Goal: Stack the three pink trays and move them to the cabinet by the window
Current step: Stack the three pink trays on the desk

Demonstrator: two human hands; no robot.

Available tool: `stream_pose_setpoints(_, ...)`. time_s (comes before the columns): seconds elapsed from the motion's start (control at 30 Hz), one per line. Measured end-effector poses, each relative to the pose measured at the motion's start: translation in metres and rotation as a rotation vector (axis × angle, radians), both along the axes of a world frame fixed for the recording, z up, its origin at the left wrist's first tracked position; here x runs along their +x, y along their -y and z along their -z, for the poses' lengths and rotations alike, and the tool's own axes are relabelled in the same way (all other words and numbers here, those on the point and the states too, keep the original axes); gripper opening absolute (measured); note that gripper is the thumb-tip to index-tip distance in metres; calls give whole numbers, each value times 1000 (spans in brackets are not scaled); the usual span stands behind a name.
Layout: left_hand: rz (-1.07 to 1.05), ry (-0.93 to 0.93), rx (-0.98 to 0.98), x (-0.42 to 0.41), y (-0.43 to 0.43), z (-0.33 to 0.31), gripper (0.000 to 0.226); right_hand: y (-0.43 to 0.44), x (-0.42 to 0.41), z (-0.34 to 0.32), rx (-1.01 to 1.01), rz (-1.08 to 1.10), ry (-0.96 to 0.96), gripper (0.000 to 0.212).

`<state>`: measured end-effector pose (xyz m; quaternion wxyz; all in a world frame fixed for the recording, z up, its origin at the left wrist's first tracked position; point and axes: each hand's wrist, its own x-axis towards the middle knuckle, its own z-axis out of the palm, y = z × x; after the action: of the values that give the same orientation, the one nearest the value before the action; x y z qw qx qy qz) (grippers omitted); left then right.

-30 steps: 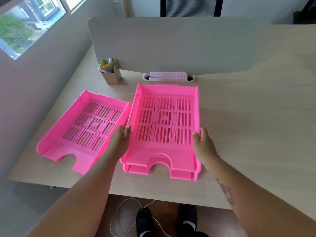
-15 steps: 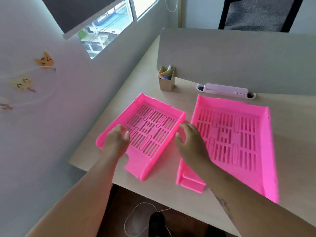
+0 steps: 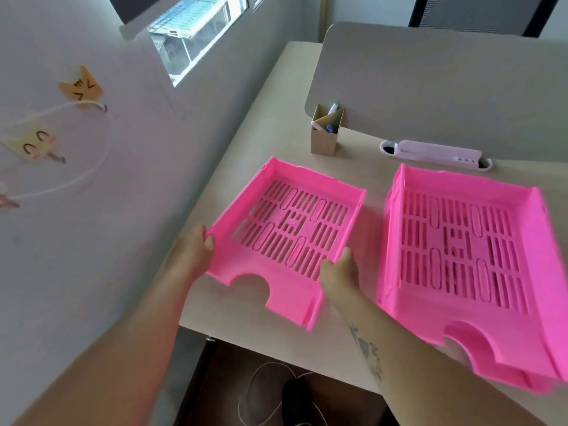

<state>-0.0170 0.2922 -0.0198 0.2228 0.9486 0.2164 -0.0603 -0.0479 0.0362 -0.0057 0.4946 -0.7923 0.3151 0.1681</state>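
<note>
- Your left hand (image 3: 193, 256) grips the left side wall of a single bright pink slotted plastic letter tray (image 3: 289, 238); the thumb sits over the rim and the fingers curl beneath.
- Your right hand (image 3: 339, 272) clamps the same tray's right side wall, near its front corner.
- That single tray sits askew on the pale wood-grain desk (image 3: 276, 118). Its notched front edge points toward you and reaches close to the desk's near edge. Whether it rests on the surface or is raised off it, you cannot tell.
- To the right, well clear of both hands, lies a stack of two matching pink slotted trays (image 3: 467, 259), one nested on the other; the lower one shows only as a strip under the front and left edges.
- A narrow gap of bare desk separates the single tray from the stack.
- Behind the single tray stands a small brown cardboard pen holder (image 3: 324, 133) with markers in it.
- A pale lilac plastic cable-slot organiser (image 3: 436, 152) sits behind the stack, against the foot of the grey-beige desk divider panel (image 3: 445, 87).
- A window (image 3: 196, 29) opens in the wall at upper left.
- Two paper cat-face stickers (image 3: 81, 87) hang on that wall, with a white cord (image 3: 92, 167) looped between hooks.
</note>
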Motion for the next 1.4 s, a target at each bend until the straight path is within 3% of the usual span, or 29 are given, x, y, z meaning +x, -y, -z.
stream_pose_setpoints(0.27, 22, 226, -16, 11, 18, -82, 22, 36, 46, -76, 96, -88, 187, 61)
stream_pose_setpoints(0.5, 84, 396, -13, -3, 118, -119, 25, 125, 36, -114, 99, -35, 286, 63)
stream_pose_setpoints(0.77, 75, 392, -138, -53, 269, -103, 18, 262, -15, -110, 51, 62, 347, 60)
stream_pose_setpoints(0.9, 62, 376, -180, -77, 318, -84, 21, 312, -30, -85, 33, 92, 362, 74)
stream_pose_setpoints(1.4, 66, 242, -270, -96, 348, -60, 24, 346, -59, -59, 54, 45, 313, 54)
